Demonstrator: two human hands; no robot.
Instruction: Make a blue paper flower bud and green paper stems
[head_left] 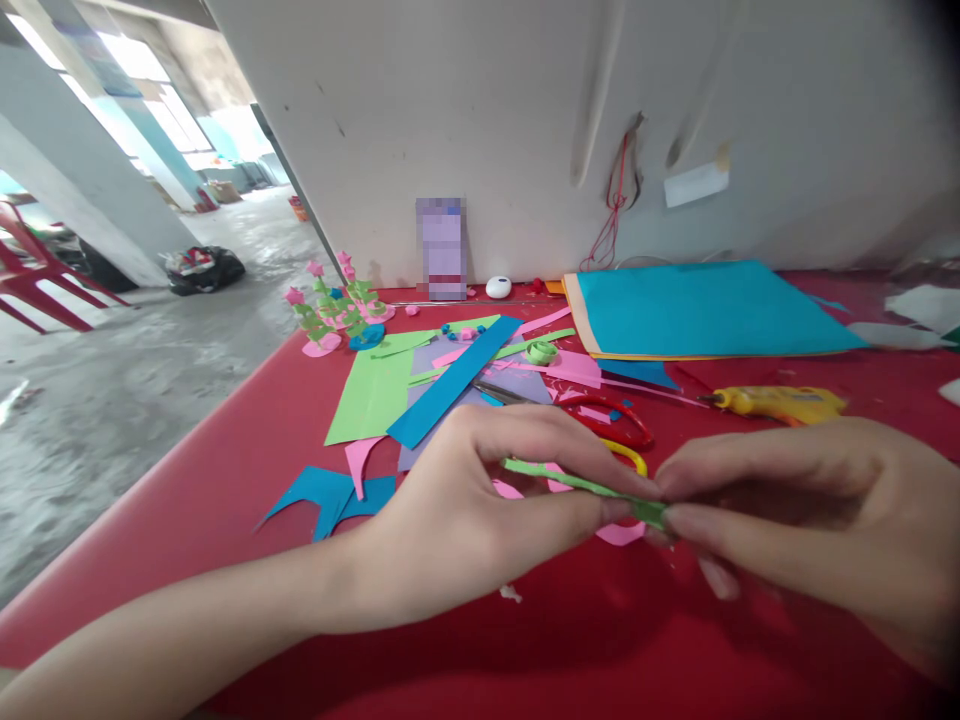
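Note:
A narrow green paper strip (581,482) is stretched between my two hands above the red tabletop. My left hand (495,510) pinches it between thumb and fingers close to its right end. On that same end, the fingertips of my right hand (795,520) are closed; part of the strip is hidden there. Just behind the hands lie scissors with a red handle (622,415) and a yellow inner edge. Pink scraps, one a pink paper piece (621,534), show under the strip. A blue paper strip (454,385) lies across a green sheet (371,385) beyond my left hand.
A yellow glue gun (780,403) lies behind my right hand. Blue sheets (712,305) are stacked at the back right. Small paper flowers (334,310) stand at the table's left edge. A phone (442,250) leans on the wall near a white oval object (498,288).

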